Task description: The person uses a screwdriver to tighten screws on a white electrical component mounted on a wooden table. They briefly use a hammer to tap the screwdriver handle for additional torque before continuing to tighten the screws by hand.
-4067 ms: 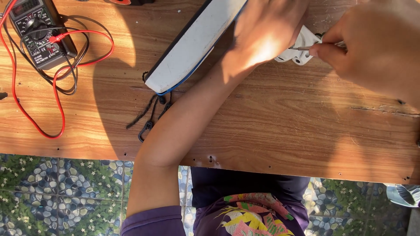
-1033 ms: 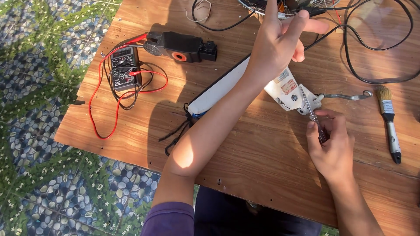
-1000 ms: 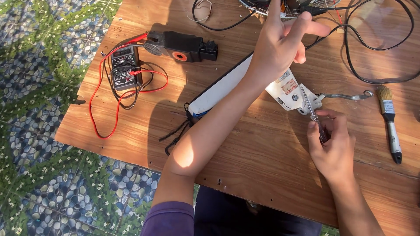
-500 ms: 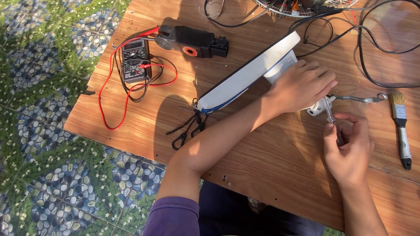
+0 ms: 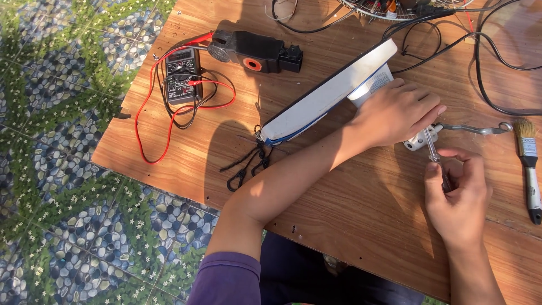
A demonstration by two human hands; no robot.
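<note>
Two hands: both are seen at work on the wooden table (image 5: 350, 214), over a small white part near the right side of the board.
Left hand (image 5: 398, 113): laid palm-down, fingers curled over the small white device (image 5: 419, 140); the device is pressed to the table and is mostly covered, so only its lower corner and a labelled white end by the wrist are seen.
Right hand (image 5: 458, 195): closed around the handle of a screwdriver (image 5: 433, 151); the clear shaft is pointed up and away, with its tip met at the white device.
White device: found between the two hands, on the table's right half, just beside the long white panel.
Metal lever (image 5: 477, 129): a thin curved piece is seen running right from the white device, lying flat on the wood.
White panel (image 5: 330, 93): a long flat white piece with a dark back is tilted across the table's middle; a blue edge and black cords (image 5: 245, 166) are seen at its lower end.
Multimeter (image 5: 182, 73): placed at the table's left, well apart from the hands, with red and black leads looped round it.
Black clamp tool (image 5: 254, 51): laid just right of the multimeter, marked by an orange ring.
Paintbrush (image 5: 528, 164): laid at the far right edge, bristles away from the person.
Black cables (image 5: 485, 62): looped over the upper right of the table.
</note>
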